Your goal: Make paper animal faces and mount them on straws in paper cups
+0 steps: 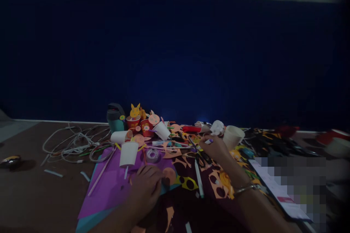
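My left hand (147,185) is over the purple paper (106,182), its fingers curled together at the left edge of a peach paper circle (169,176). My right hand (214,146) is closed around a marker with a purple end (209,141), above the cluttered middle of the table. Black-handled scissors (201,158) lie just below that hand. A white paper cup (128,154) with yellow strips at its sides and a straw beneath stands beyond my left hand. Close to it is a roll of clear tape (153,155). Yellow paper with cut-out holes (187,182) lies right of the circle.
A teal bottle (115,118) and red cups (133,123) with paper animal faces stand at the back. White cables (73,143) are tangled at left. A pale cup (233,137), a white marker (199,178), paper scraps and a clipboard (279,189) lie towards the right.
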`<state>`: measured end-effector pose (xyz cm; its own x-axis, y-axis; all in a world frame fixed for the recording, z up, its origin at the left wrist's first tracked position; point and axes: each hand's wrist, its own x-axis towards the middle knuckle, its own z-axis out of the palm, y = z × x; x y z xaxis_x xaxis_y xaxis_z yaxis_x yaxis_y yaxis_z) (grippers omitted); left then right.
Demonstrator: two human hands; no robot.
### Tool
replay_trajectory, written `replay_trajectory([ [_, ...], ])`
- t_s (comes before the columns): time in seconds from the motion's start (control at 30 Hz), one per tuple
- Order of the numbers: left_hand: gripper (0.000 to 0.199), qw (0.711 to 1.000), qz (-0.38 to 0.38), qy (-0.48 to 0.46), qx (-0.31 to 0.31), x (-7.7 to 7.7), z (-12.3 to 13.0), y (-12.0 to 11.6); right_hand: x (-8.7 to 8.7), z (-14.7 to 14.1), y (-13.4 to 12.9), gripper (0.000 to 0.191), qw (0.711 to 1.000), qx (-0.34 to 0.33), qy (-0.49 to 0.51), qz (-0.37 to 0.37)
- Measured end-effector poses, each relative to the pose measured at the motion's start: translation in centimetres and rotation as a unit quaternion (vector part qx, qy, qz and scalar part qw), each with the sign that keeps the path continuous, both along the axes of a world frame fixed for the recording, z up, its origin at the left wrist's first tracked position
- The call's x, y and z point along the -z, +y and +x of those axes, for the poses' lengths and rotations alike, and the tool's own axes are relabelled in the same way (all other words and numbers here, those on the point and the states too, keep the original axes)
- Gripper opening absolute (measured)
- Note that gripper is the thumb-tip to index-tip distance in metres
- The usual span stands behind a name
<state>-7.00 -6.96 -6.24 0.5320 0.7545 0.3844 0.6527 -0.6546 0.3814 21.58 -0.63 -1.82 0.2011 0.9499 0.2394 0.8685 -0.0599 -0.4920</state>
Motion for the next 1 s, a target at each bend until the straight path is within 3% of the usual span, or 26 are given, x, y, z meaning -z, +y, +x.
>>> replay_trajectory([
  [0.17, 0.027, 1.000, 0.004, 0.003, -0.001, -0.1, 0.0, 0.0, 0.0, -0.1, 0.0, 0.017, 0.999, 0.003, -0.006, -0.031],
  [0.4, 0.026, 1.000, -0.004, 0.004, 0.002, -0.5, 0.0, 0.0, 0.7, -0.6, 0.2, 0.020, 1.000, 0.007, 0.027, 0.004],
  [0.53, 0.027, 1.000, -0.002, -0.002, -0.010, -0.3, 0.0, 0.0, 1.5, -1.0, 0.2, 0.023, 0.997, -0.037, 0.067, -0.001],
  [0.73, 0.028, 0.999, 0.019, -0.023, -0.012, -0.1, -0.4, 0.3, 1.8, -1.8, 1.8, 0.029, 1.000, -0.014, 0.013, -0.019],
  [0.87, 0.032, 0.994, 0.065, -0.047, -0.070, -0.9, -1.2, 1.1, 1.1, -2.4, 3.4, 0.027, 0.999, -0.002, -0.004, -0.047],
  [1.0, 0.026, 0.974, 0.095, -0.052, -0.198, -3.0, -2.9, 2.4, 0.6, -3.5, 3.3, 0.023, 0.998, -0.023, -0.029, -0.042],
])
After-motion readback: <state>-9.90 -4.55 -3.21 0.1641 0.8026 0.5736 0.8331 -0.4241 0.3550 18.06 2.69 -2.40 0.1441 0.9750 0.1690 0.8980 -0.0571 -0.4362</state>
